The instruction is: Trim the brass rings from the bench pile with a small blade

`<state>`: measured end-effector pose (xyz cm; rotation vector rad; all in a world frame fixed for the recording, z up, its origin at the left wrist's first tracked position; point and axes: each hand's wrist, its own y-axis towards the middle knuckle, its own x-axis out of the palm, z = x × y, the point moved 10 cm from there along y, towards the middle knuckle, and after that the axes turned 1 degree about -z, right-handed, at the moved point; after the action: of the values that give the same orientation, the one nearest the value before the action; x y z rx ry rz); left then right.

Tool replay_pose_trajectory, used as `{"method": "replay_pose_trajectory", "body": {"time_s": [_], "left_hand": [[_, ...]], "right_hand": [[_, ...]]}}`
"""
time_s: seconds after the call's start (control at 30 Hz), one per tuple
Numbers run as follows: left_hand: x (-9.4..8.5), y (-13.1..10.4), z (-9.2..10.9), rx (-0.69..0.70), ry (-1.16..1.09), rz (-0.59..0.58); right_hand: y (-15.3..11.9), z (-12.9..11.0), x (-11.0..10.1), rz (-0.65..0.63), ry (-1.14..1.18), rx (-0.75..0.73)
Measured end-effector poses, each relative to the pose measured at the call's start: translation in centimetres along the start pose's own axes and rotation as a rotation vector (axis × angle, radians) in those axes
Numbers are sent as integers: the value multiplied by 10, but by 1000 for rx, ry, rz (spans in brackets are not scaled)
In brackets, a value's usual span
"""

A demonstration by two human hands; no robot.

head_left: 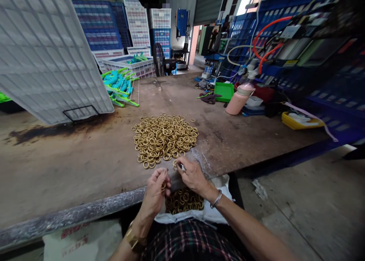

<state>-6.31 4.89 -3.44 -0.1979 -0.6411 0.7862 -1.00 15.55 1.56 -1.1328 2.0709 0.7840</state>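
Observation:
A wide heap of brass-coloured rings (165,135) lies on the brown table (85,154). My left hand (157,185) is closed around some of these rings over the table's front edge. To its right, my right hand (191,173) pinches a ring (175,163) at the near side of the heap; a small pale item shows between its fingers, too small to name. Below both hands, in my lap, an open white sack (219,211) holds more rings (186,201).
A large white ribbed panel (54,56) leans at the left, beside green and blue plastic parts (121,87). A pink bottle (240,98), a green tray (224,92) and a yellow tray (299,121) stand at the right, near hoses and blue crates.

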Motion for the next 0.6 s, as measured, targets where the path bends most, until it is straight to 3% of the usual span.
{"method": "replay_pose_trajectory", "body": {"time_s": [0.17, 0.3, 0.47, 0.6], "left_hand": [[2, 4, -4, 45, 216, -43], [-7, 3, 2, 120, 327, 25], [-5, -4, 19, 282, 470, 49], [-1, -3, 3, 128, 410, -22]], "right_hand": [[-8, -28, -2, -15, 157, -134], [-6, -17, 1, -39, 307, 55], [-9, -2, 21, -171, 463, 261], [-9, -1, 23, -159, 487, 281]]}}
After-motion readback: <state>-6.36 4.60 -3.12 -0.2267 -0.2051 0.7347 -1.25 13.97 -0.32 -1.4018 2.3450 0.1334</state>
